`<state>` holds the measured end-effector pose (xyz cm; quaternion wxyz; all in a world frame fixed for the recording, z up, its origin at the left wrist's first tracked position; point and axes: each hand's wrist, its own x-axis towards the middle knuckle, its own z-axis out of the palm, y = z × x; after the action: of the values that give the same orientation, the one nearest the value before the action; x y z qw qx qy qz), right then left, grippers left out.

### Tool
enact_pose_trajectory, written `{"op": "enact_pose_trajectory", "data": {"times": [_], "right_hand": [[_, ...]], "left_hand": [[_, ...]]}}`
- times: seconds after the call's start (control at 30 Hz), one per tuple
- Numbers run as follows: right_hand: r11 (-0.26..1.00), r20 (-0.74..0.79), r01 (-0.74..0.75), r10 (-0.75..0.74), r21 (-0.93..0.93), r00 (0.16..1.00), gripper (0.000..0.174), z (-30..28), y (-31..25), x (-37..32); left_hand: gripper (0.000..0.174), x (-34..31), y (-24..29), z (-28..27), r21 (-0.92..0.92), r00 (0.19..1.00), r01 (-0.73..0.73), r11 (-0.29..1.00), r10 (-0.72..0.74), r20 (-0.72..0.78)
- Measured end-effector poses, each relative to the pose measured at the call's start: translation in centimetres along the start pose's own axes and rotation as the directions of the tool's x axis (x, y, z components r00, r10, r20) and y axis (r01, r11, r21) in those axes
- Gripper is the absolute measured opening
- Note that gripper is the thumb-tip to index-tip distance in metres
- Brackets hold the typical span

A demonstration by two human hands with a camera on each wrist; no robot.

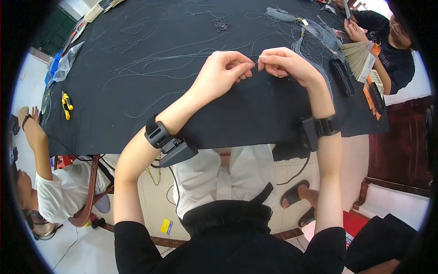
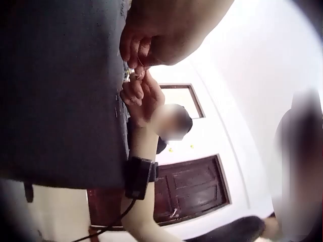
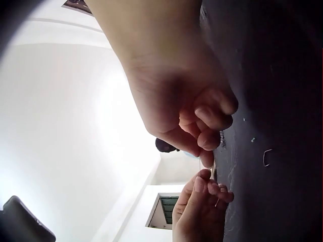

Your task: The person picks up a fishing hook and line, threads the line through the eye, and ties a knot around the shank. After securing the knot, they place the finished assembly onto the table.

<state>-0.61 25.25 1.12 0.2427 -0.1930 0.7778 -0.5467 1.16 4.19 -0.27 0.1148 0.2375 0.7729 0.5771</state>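
Note:
Both hands meet over the black table cloth (image 1: 150, 45), fingertips nearly touching. My left hand (image 1: 228, 67) pinches a thin grey line between thumb and forefinger; in the right wrist view that hand (image 3: 197, 206) shows a short end of line by its fingers. My right hand (image 1: 287, 65) pinches at the same small spot, thumb against forefinger, the other fingers curled; the left wrist view shows it (image 2: 144, 101) just below the left fingers. What lies between the fingertips is too small to tell. Long grey strands (image 1: 169, 58) lie on the cloth behind the left hand.
A bundle of grey line (image 1: 310, 29) lies at the back right, near a black case (image 1: 342, 77) and fanned cards (image 1: 358, 57). Yellow cutters (image 1: 66, 105) and a plastic bag (image 1: 68, 61) are at the left. People sit at both sides. A small dark pile (image 1: 221, 24) lies at the back.

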Motion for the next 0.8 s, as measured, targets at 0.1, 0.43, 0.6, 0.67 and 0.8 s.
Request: {"op": "enact_pose_trajectory", "data": {"times": [0.1,0.43,0.6,0.67,0.8], "right_hand": [[0.999,-0.07,-0.025,0.026,0.02,0.997,0.026,0.4,-0.4,0.0],[0.815,-0.335,-0.221,0.035,-0.536,0.942,0.017,4.1,-3.4,-5.7],[0.817,-0.394,-0.26,0.044,-0.514,0.918,0.016,5.9,-1.9,-6.0],[0.827,-0.38,-0.225,0.015,-0.516,0.925,0.014,6.1,-1.4,-5.8],[0.786,-0.284,-0.122,-0.071,-0.606,0.956,0.012,5.7,-1.5,-5.8]], "left_hand": [[0.02,-0.1,-0.9,-0.4,-0.082,1.0,0.005,0.997,-0.005,0.004],[0.021,-0.2,-1.2,-0.7,-0.077,0.999,0.049,0.996,-0.048,0.017],[0.022,-0.1,-1.3,-0.7,-0.026,1.0,0.017,1.0,-0.016,0.023],[0.021,-0.1,-1.3,-0.8,-0.013,1.0,0.003,1.0,-0.003,0.031],[0.021,0.0,-1.3,-0.7,-0.029,0.998,0.022,0.999,-0.02,0.054]]}}
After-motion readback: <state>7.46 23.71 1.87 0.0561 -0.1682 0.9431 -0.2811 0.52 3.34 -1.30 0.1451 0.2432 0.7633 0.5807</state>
